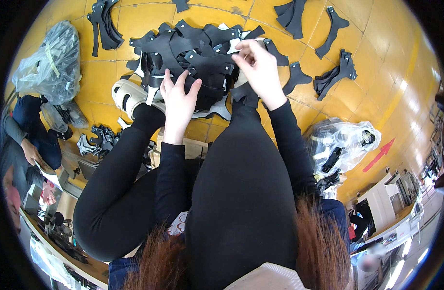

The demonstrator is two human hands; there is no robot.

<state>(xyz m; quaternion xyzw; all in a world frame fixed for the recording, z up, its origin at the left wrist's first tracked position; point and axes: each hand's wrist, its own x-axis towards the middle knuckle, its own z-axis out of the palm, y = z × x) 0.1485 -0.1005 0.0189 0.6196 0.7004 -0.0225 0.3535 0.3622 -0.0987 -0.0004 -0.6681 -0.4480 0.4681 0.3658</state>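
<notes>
A heaped pile of black fabric pieces, curved and strap-like with small pale marks, lies on the floor between my feet. My left hand is open at the near side of the pile, fingers spread, its fingertips at or just over the black pieces. Over the pile's right edge, my right hand is raised with bent fingers; thumb and forefinger stand apart and nothing shows between them. Below that hand, a black piece lies across my right ankle. White pieces show from under the heap.
More black pieces lie on the yellow tiles: a bundle at far left, others at right. Clear plastic bags stand left and right. My beige clog is beside the pile. Another person sits at left.
</notes>
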